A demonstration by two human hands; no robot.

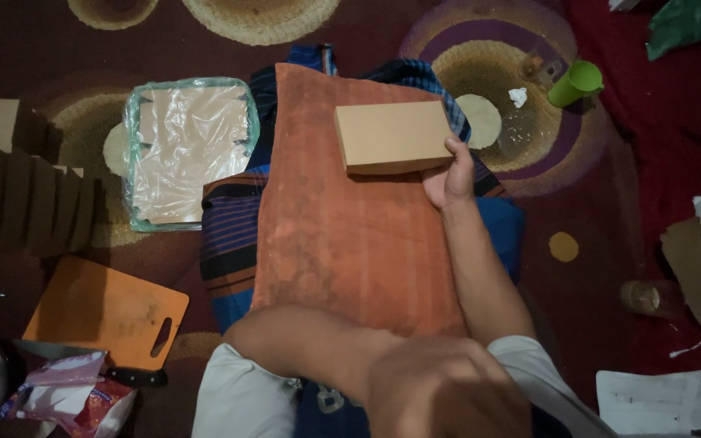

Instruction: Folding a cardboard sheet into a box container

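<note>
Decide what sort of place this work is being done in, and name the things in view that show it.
Probably a home floor used as a work spot. A patterned carpet covers the ground, an orange towel lies over the person's lap, and the right hand holds a flat cardboard box beside a cutting board.

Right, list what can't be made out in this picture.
Head view only:
- Left hand: a close blur; whether it holds anything is unclear.
- Cardboard box: closed, contents hidden; right hand covers its near corner.
- Knife: blade under the plastic packets.
- Paper sheet: cut by the bottom edge.
</note>
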